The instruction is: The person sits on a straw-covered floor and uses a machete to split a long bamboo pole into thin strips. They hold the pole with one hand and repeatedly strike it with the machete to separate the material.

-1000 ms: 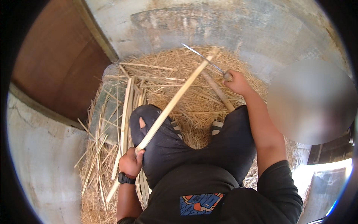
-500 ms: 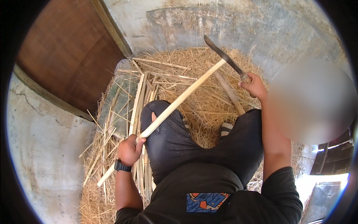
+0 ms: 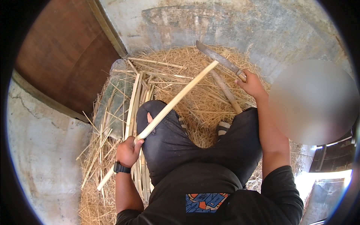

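Observation:
My left hand (image 3: pixel 128 151) is wrapped round a long pale strip of split bamboo (image 3: pixel 176 99), near its lower end. The strip slants up to the right, passing over my left knee. My right hand (image 3: pixel 252 83) grips the handle of a machete (image 3: pixel 219 57), whose dark, worn blade points up and to the left. The blade lies close by the strip's far tip; whether they touch I cannot tell. Below the blade, a thick round stick (image 3: pixel 226 90) rests on the straw between my knees.
Several split strips (image 3: pixel 133 105) lie in a bundle beside my left leg. Loose straw and shavings (image 3: pixel 176 56) cover the ground. A greenish sack (image 3: pixel 114 103) lies at the left, near a brown door panel (image 3: pixel 67 56). A concrete wall (image 3: pixel 225 22) stands ahead; a blurred round patch hides the right side.
The machete has turned so that more of its flat side shows, and its tip sits slightly lower and further left. The whole view has shifted a little; both grips stay the same.

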A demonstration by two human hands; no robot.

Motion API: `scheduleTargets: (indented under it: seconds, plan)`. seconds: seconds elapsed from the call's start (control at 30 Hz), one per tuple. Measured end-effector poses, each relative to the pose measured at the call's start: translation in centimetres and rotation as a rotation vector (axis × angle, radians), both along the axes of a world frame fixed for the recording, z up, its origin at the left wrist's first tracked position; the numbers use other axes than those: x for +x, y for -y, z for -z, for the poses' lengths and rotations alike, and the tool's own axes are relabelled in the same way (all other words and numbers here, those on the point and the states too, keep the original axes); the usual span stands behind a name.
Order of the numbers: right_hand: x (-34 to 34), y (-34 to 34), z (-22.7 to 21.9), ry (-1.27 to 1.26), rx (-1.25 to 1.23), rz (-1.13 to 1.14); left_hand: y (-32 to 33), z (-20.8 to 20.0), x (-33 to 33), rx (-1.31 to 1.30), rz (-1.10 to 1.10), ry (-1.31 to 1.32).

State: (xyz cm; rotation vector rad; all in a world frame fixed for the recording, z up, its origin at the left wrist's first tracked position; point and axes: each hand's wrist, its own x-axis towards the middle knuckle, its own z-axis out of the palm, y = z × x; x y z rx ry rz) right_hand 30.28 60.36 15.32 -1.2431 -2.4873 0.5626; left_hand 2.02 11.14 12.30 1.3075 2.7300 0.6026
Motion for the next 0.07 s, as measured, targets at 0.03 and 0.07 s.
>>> scheduleTargets:
  seconds: [0.03,0.07]
  plan:
    - [0.16,-0.28,0.02,0.031,-0.049,0.013,-0.02,0.03,-0.02,0.002,0.000,-0.007]
    - [0.27,-1.02,0.16,0.062,-0.099,0.026,-0.04,0.07,-0.04,0.004,0.001,-0.014]
